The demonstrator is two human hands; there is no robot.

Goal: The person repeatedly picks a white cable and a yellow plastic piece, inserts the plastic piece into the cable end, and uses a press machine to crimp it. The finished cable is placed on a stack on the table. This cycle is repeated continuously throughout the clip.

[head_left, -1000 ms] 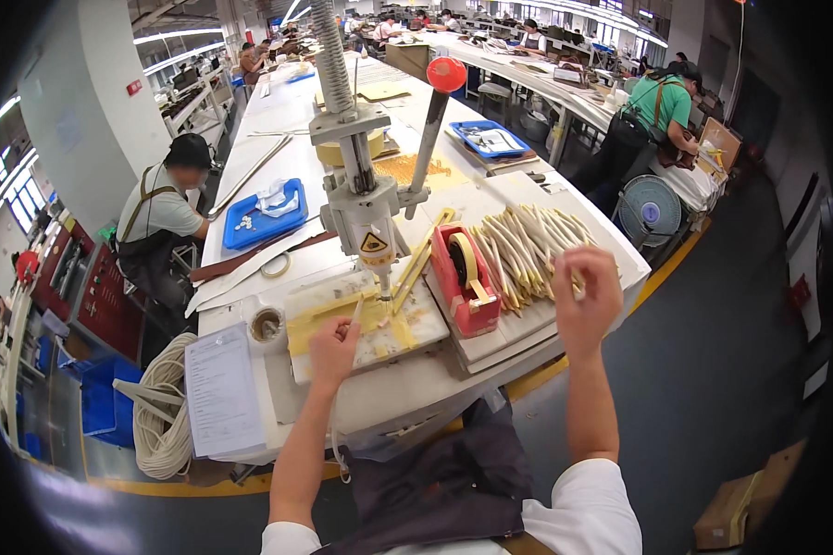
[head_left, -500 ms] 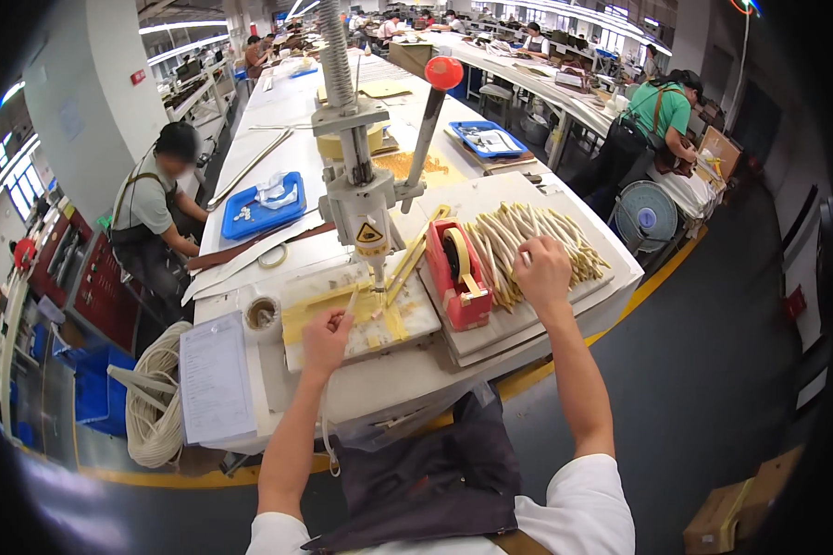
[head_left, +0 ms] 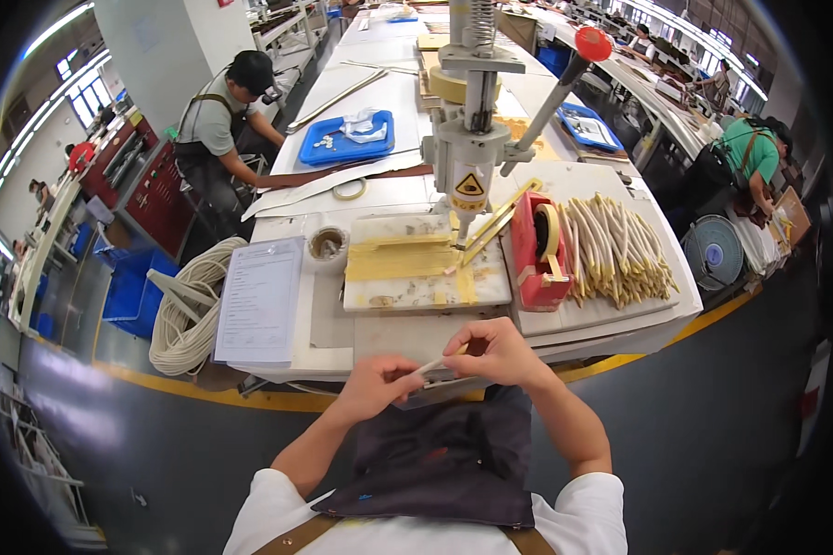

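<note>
Grey floor (head_left: 185,453) surrounds the long white table (head_left: 379,46), a yellow line (head_left: 268,401) painted along the table's foot, and pale glare lies on the floor at lower left. A second long table (head_left: 620,79) runs back along the right. At upper left stands a wide pale pillar (head_left: 139,55), a rack (head_left: 287,28) near it. Farther left are a dark red cabinet (head_left: 162,176), a narrow pale bench (head_left: 48,242) and a pale wall (head_left: 51,153) with bright windows (head_left: 88,97). Tube lights (head_left: 57,28) shine overhead on both sides.
</note>
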